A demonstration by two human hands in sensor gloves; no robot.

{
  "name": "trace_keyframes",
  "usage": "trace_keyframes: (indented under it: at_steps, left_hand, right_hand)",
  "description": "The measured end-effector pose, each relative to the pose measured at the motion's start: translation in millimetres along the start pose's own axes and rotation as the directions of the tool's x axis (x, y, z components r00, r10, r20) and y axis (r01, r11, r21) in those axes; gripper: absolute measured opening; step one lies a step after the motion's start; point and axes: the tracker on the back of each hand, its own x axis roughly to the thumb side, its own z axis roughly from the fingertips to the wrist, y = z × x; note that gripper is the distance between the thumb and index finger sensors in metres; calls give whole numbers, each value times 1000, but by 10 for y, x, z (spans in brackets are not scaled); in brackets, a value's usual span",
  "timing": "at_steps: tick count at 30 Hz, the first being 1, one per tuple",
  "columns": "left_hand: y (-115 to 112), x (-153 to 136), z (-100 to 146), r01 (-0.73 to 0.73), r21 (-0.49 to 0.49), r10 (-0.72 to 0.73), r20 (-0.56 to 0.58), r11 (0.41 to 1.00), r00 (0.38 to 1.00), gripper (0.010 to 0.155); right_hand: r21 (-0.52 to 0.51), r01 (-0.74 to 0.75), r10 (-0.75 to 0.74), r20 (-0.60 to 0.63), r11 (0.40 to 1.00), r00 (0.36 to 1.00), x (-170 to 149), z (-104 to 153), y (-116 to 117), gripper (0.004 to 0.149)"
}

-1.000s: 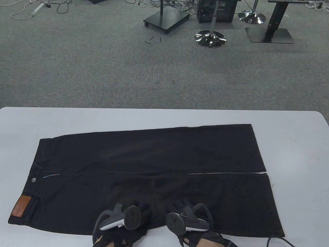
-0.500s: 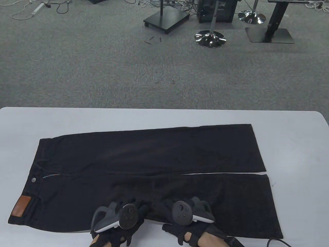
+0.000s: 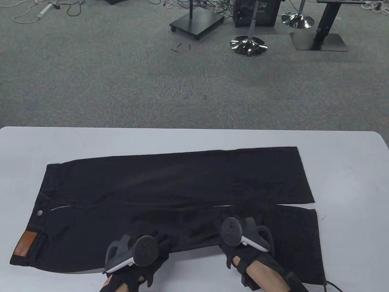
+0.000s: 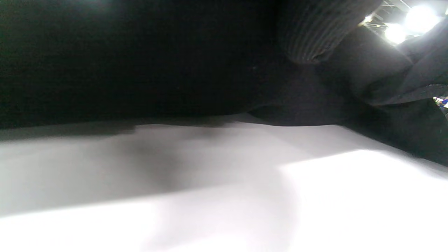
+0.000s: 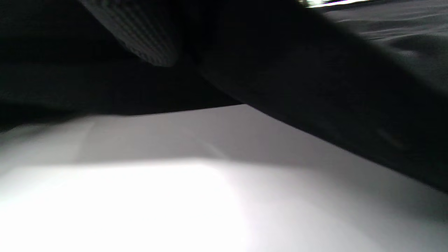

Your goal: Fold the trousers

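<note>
— So, where are the trousers (image 3: 170, 194)?
— Flat on the white bench (image 3: 349, 170), waistband beyond the left hand (image 3: 136, 255).
— And each grip?
— Both hands grasp the near leg's edge, lifted off the bench between them; the right hand (image 3: 243, 243) holds it slightly farther in.

Trousers (image 3: 170, 182): black matt cloth with a tan leather-look patch (image 3: 24, 247) and a metal button (image 3: 39, 213). Bench (image 3: 349, 170): smooth, pale, matt. Floor (image 3: 121, 85): grey, rough carpet.
</note>
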Motion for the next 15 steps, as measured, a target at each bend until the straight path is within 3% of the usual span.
trace_keyframes:
  at_steps: [4,7,9,15]
  left_hand:
    - [9,-3,3,-4,-2,4,-8,1000,1000,53]
    - [4,-17,4,-3,-13,3,-13,1000,1000,54]
    - [-17,-53,3,-12,-58,10,-38,998,999,55]
    - [-134,-396,78,60,-225,-110,-220,973,969,67]
  right_hand:
    - [42,49,-45,-101,998,994,-336,45,-128,58]
    - [47,200,-197,-57,979,979,-484,87,-190,53]
    - [66,340,-341,-6,938,940,-511,141,-251,51]
    - [44,403,-404,24,914,914,-497,247,-489,50]
